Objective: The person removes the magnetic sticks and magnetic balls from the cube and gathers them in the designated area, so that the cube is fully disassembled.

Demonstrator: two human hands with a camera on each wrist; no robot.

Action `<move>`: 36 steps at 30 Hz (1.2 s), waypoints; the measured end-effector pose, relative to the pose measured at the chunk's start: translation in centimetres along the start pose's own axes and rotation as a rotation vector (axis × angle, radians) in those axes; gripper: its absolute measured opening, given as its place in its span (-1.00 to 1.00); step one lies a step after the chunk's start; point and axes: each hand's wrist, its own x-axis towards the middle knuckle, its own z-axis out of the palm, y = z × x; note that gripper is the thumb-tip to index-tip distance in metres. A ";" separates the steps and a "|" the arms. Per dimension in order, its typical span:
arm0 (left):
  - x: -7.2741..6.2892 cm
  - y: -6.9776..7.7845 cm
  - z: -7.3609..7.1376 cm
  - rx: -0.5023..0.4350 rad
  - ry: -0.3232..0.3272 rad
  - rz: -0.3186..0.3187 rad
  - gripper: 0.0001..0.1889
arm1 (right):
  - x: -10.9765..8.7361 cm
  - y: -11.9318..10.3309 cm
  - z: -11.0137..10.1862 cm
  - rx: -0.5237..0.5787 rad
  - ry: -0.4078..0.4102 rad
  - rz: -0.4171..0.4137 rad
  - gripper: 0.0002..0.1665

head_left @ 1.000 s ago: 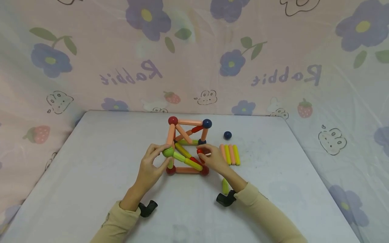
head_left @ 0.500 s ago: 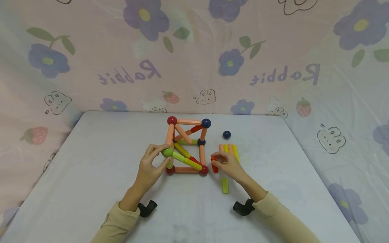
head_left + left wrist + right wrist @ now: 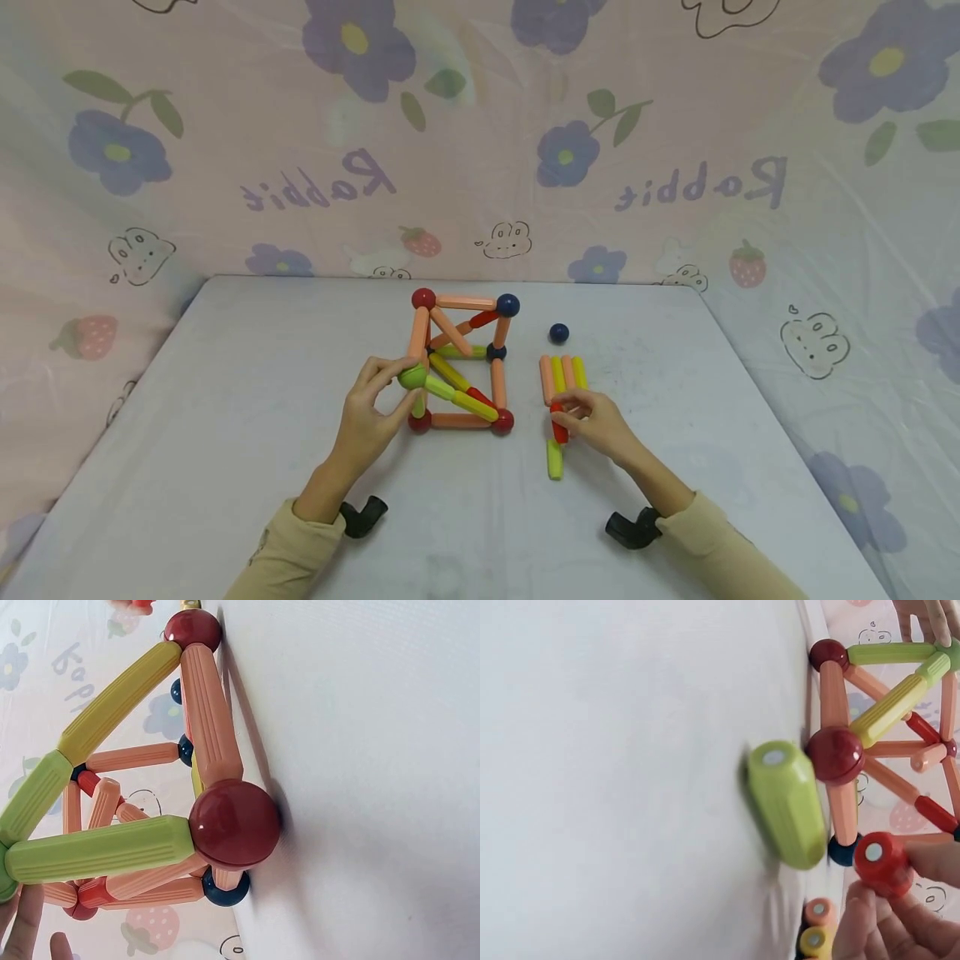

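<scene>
A frame of magnetic rods and balls stands on the table, with dark red balls [image 3: 502, 422] at its near bottom corners. My left hand [image 3: 371, 412] grips the green ball [image 3: 412, 377] at its near upper left corner. From that ball a green and yellow rod pair [image 3: 474, 406] slopes down to the right red ball. Right of the frame, my right hand [image 3: 602, 425] pinches a short red magnetic rod [image 3: 883, 864] between thumb and fingers. Just below that rod lies a loose green rod [image 3: 555, 460]. A peach rod [image 3: 453, 332] hangs from the far upper red ball with one end free.
Behind my right hand, several peach and yellow rods [image 3: 558, 374] lie side by side. A loose dark blue ball [image 3: 558, 333] sits beyond them. Black curved pieces [image 3: 364, 517] are at both wrists. A patterned curtain [image 3: 480, 150] hangs behind the white table [image 3: 247, 375].
My right hand has carried the red rod away from the frame, to the right and nearer, beside the loose rods. My left hand stays on the green ball.
</scene>
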 end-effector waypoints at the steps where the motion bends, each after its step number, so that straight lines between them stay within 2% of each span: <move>1: 0.0 0.0 0.0 0.000 0.000 0.000 -0.49 | -0.1 0.2 -0.1 -0.003 -0.002 0.012 -0.64; 5: 0.0 -0.1 0.0 -0.001 -0.003 -0.001 -0.49 | -0.5 0.9 -0.4 -0.021 -0.009 0.050 -0.63; 16: 0.1 -0.1 0.0 0.001 -0.001 0.005 -0.49 | -1.4 2.1 -0.4 -0.045 -0.037 0.087 -0.67; 27: 0.1 -0.2 0.0 -0.007 -0.001 0.019 -0.48 | -2.4 2.2 -0.1 -0.003 -0.113 0.116 -0.65; 36: 0.1 -0.2 0.0 -0.006 -0.002 0.013 -0.48 | -2.2 2.0 0.2 0.029 -0.135 0.092 -0.66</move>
